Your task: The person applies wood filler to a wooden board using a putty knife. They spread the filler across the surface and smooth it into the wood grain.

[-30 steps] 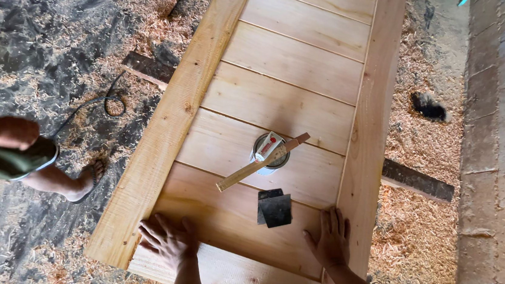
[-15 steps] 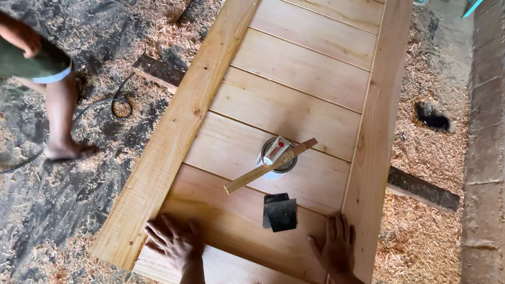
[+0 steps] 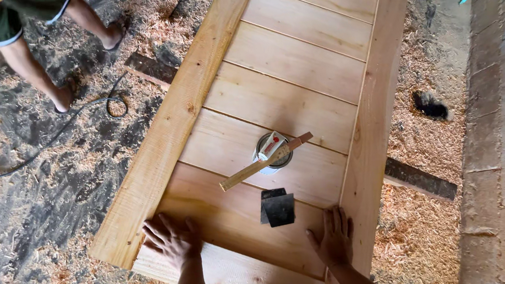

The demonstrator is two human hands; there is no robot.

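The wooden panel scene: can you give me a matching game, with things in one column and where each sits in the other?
Things:
1. stick
2. dark sheets
3. left hand
4. cable

Places:
A. on the sawdust floor
B. across the open tin
C. flat on the panel, between both hands
D. on the panel's near left corner

Pairs: 1-B, 2-C, 3-D, 4-A

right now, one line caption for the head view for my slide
Both hands, left hand and right hand, pressed flat on a plank door beside a tin, stick and dark sandpaper.
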